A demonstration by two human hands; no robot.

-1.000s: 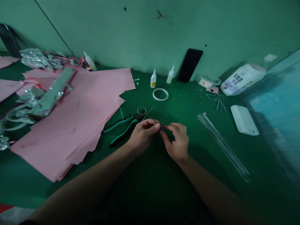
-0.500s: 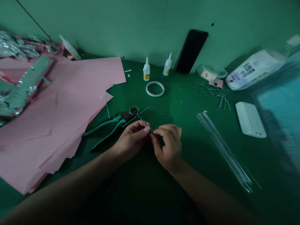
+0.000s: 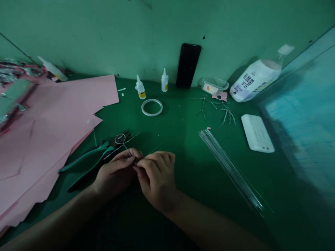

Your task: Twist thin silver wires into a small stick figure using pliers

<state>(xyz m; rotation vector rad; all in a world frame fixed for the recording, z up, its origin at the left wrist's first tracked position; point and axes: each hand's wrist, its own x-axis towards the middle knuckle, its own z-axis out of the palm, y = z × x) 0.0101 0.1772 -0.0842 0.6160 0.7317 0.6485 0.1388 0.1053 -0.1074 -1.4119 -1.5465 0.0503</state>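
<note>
A twisted wire figure (image 3: 123, 143) with a round loop on top and two arms sticks up from between my hands. My left hand (image 3: 116, 170) pinches its stem between thumb and fingers. Close against it, my right hand (image 3: 157, 177) is closed on the lower end of the wire, with a thin loose strand showing above the knuckles. The fingertips hide the exact grip. Pliers with green and black handles (image 3: 90, 156) lie open just left of my left hand, their jaws behind the wire loop.
Pink paper sheets (image 3: 52, 129) cover the left side. Behind are glue bottles (image 3: 141, 90), a tape ring (image 3: 152, 107) and a phone (image 3: 188, 66) leaning on the wall. To the right lie straight wires (image 3: 230, 169), twisted wire pieces (image 3: 227, 113), a white block (image 3: 258, 133) and a bottle (image 3: 255, 81).
The view has shifted, so everything on the table appears further left and slightly lower. Both hands still hold the wire figure, and more of its stem and arms shows above my left hand.
</note>
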